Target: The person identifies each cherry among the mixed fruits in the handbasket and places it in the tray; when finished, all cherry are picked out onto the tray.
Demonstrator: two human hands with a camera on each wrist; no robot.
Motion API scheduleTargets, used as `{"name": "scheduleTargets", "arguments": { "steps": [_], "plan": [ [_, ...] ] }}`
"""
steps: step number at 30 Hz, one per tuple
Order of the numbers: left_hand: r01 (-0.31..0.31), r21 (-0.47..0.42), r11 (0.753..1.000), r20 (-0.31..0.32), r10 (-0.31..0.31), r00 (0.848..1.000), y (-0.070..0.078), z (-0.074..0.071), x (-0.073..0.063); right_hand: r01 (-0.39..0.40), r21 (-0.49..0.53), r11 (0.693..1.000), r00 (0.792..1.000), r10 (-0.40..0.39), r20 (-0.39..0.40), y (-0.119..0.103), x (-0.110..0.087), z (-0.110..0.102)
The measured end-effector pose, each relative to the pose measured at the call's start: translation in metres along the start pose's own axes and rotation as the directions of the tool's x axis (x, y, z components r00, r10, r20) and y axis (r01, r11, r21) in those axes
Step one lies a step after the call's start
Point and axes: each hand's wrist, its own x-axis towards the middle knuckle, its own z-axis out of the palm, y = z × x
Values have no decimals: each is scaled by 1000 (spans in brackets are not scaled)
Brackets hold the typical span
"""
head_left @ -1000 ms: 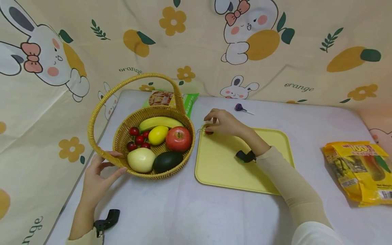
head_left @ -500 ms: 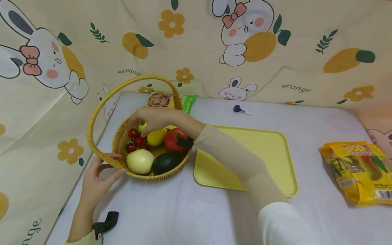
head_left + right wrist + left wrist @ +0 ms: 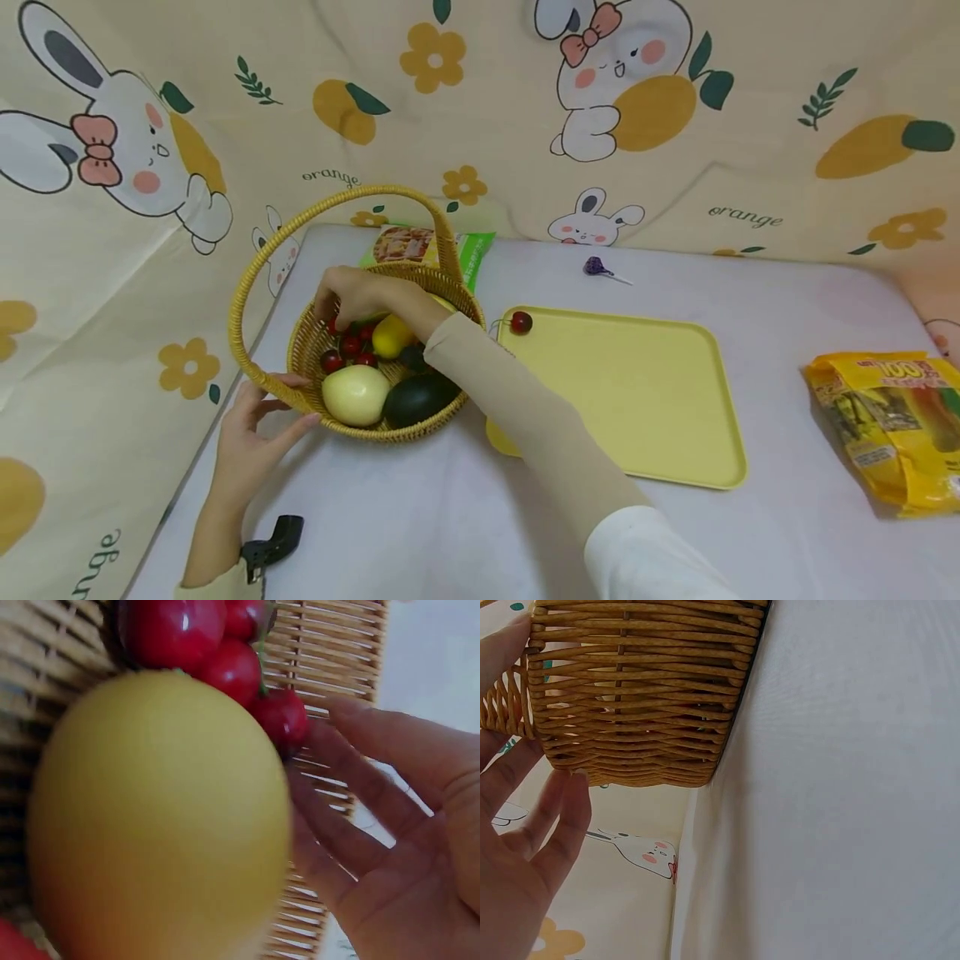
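Note:
A yellow wicker basket (image 3: 390, 435) with a tall arched handle (image 3: 238, 317) holds fruit. My left hand (image 3: 251, 442) grips it at the left, thumb and fingers on either side of the handle's base. My right hand (image 3: 356, 292) reaches into the basket at the red cherries (image 3: 350, 346). In the right wrist view, its fingers extend behind one cherry (image 3: 283, 718), the thumb tip apart from it. Beside them are a lemon (image 3: 392, 337), a pale round fruit (image 3: 356, 395) and a dark green avocado-like fruit (image 3: 420, 400). One cherry (image 3: 521, 322) lies at the tray's upper-left corner.
The yellow tray (image 3: 622, 392) lies right of the basket, partly under the right sleeve. A green snack packet (image 3: 474, 257) lies behind the basket. A purple-wrapped lollipop (image 3: 596, 267) lies behind the tray, and a yellow snack bag (image 3: 892, 433) at the far right.
My right hand has let go of a cherry at the tray's corner and moved left into the basket, to the cherries. My left hand has stayed at the basket.

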Motion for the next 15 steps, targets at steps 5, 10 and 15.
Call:
{"name": "scheduleTargets", "arguments": {
  "steps": [5,10,15],
  "plan": [
    [-2,-5,1000,5,2,1000,-1,-1,-1,37,39,999,999,-36,-29,11,1,3],
    [-13,4,1000,2,13,1000,-1,0,-1,56,15,998,998,-55,-11,17,0,4],
    [2,9,1000,6,-2,1000,0,0,0,64,72,995,998,-62,-22,21,-2,4]
  ]
}}
